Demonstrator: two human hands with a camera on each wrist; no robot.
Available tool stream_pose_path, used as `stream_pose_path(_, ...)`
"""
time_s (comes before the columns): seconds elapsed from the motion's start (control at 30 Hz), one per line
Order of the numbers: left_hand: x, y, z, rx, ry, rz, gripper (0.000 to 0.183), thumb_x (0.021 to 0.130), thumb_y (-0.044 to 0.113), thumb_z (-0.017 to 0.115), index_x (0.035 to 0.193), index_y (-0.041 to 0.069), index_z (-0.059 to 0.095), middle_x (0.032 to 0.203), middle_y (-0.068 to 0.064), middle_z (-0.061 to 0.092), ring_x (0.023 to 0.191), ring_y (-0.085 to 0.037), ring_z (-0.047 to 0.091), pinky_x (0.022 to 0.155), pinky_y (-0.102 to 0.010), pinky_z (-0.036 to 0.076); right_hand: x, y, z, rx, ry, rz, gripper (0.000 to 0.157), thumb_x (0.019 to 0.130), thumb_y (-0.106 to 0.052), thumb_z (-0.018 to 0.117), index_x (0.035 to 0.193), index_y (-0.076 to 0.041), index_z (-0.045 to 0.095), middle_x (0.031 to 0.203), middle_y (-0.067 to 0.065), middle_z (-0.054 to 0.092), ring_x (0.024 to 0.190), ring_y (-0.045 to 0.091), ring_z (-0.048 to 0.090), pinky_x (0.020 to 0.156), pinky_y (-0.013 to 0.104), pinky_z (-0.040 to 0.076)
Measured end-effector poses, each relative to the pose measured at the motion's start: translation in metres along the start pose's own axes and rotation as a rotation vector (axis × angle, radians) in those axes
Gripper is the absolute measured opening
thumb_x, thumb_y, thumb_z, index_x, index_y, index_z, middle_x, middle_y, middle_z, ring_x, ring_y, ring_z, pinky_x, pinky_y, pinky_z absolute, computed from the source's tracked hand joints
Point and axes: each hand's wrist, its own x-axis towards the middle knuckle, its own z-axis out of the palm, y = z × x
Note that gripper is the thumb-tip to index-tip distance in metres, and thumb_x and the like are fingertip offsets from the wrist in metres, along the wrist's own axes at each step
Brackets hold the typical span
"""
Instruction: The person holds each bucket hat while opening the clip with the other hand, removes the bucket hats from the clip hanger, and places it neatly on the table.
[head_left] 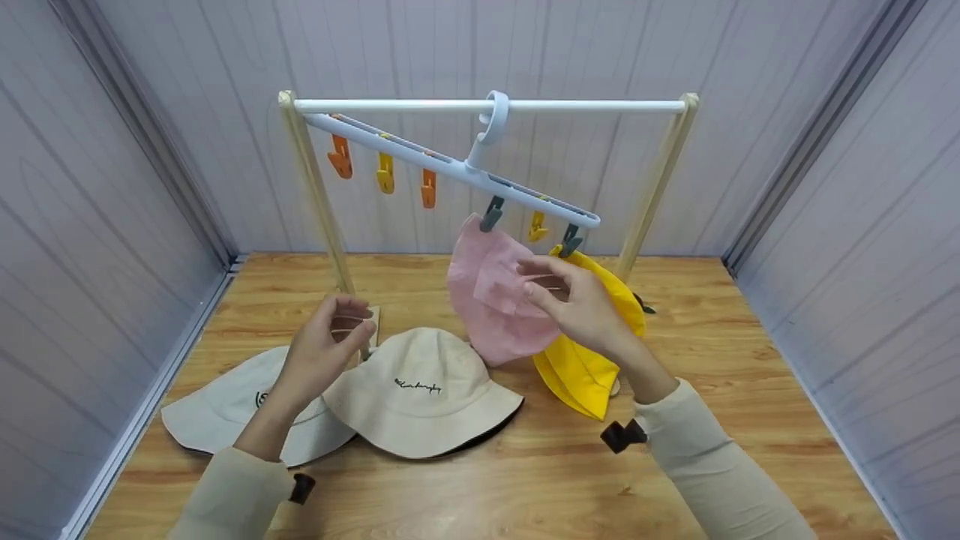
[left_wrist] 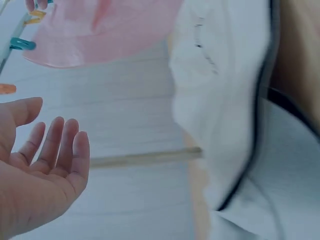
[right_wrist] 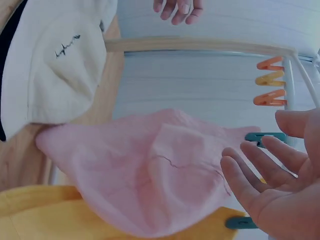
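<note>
A pink bucket hat (head_left: 499, 300) hangs by its brim from a dark green clip (head_left: 492, 214) on the tilted hanger (head_left: 457, 168). To its right a yellow hat (head_left: 592, 367) hangs from another green clip (head_left: 571, 240). My right hand (head_left: 574, 304) is in front of the pink hat, fingers loosely bent and holding nothing. Over the hats on the table, my left hand (head_left: 319, 349) is raised with relaxed, slightly curved fingers and nothing in it. Beneath it lie a cream bucket hat (head_left: 427, 390) with black script and a pale grey-white hat (head_left: 225, 394), partly covered by the cream one.
The hanger hooks over the white bar (head_left: 390, 106) of a wooden-legged rack (head_left: 319, 195). Its left end is high and its right end low. Orange clips (head_left: 428, 187) and yellow clips (head_left: 385, 174) hang from it unused. Panelled walls (head_left: 847, 165) enclose the wooden table (head_left: 720, 450).
</note>
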Motion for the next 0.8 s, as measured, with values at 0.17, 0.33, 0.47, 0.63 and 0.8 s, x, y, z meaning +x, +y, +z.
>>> stream_pose_path(0.17,0.023,0.017,0.004,-0.015,-0.028,0.089,0.033,0.105,0.015,0.070,0.134,0.003,0.059,0.130,-0.012,0.067,0.119,-0.027,0.065,0.107,-0.044,0.051,0.001,-0.003,-0.014,0.010,0.079,-0.030,0.040,0.106,-0.017,0.067,0.145,-0.008,0.062,0.139,0.011,0.068,0.126,0.027,0.066,0.108,0.044,0.055)
stream_pose_path(0.33,0.042,0.031,0.011,-0.015,-0.050,0.143,0.039,0.104,0.016,0.070,0.138,0.002,0.057,0.134,-0.013,0.065,0.122,-0.029,0.063,0.111,-0.047,0.049,-0.001,-0.006,-0.022,-0.007,0.126,-0.051,0.040,0.106,-0.018,0.068,0.144,-0.008,0.063,0.139,0.006,0.068,0.126,0.026,0.066,0.107,0.040,0.055)
stream_pose_path(0.47,0.056,0.040,0.018,-0.001,-0.056,0.168,0.040,0.105,0.019,0.070,0.139,0.003,0.057,0.136,-0.013,0.064,0.125,-0.030,0.063,0.113,-0.046,0.048,-0.002,-0.006,-0.024,-0.019,0.144,-0.050,0.040,0.106,-0.018,0.068,0.144,-0.008,0.063,0.140,0.004,0.068,0.127,0.029,0.066,0.108,0.039,0.054)
stream_pose_path(0.63,0.074,0.045,0.031,-0.014,-0.036,0.195,0.043,0.104,0.016,0.071,0.142,0.002,0.057,0.141,-0.016,0.063,0.126,-0.032,0.063,0.114,-0.048,0.046,-0.003,-0.007,-0.026,-0.026,0.159,-0.045,0.040,0.106,-0.018,0.069,0.144,-0.010,0.063,0.141,0.003,0.067,0.127,0.026,0.065,0.109,0.037,0.054)
stream_pose_path(0.8,0.089,0.048,0.043,-0.021,-0.035,0.206,0.046,0.104,0.015,0.070,0.145,0.005,0.054,0.146,-0.015,0.060,0.130,-0.034,0.061,0.117,-0.050,0.043,-0.005,-0.004,-0.027,-0.035,0.169,-0.042,0.041,0.106,-0.018,0.068,0.146,-0.008,0.062,0.143,0.004,0.066,0.128,0.025,0.064,0.110,0.038,0.053)
